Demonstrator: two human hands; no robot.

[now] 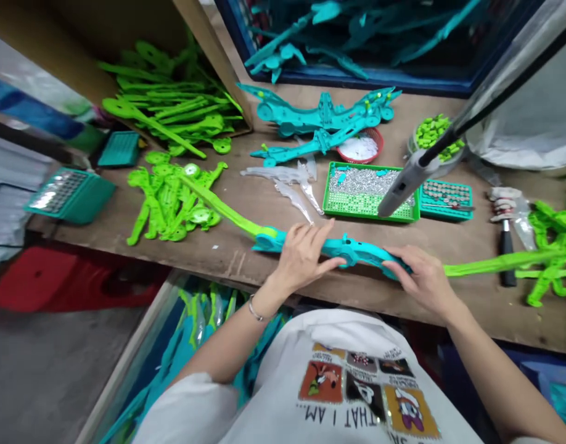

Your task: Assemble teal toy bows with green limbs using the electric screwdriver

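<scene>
A long teal plastic part point(352, 250) lies level along the front of the workbench, with a green plastic arm point(218, 206) at its left end and another green arm point(500, 264) toward its right end. My left hand point(301, 253) grips the teal part left of its middle, fingers over the far side and thumb along the near side. At the right end, my right hand point(424, 274) pinches it between thumb and fingers and hides the joint there. Just beyond the part hangs a grey power screwdriver point(401, 185), angled down over a green tray point(370, 213) of small metal pieces.
Green parts pile up at left point(176, 203) and inside a cardboard box point(237, 92). Teal frames point(320, 117) lie at the back beside a red basket point(375, 145). A teal screw box point(449, 213) and a black-handled hammer point(507, 246) are to the right.
</scene>
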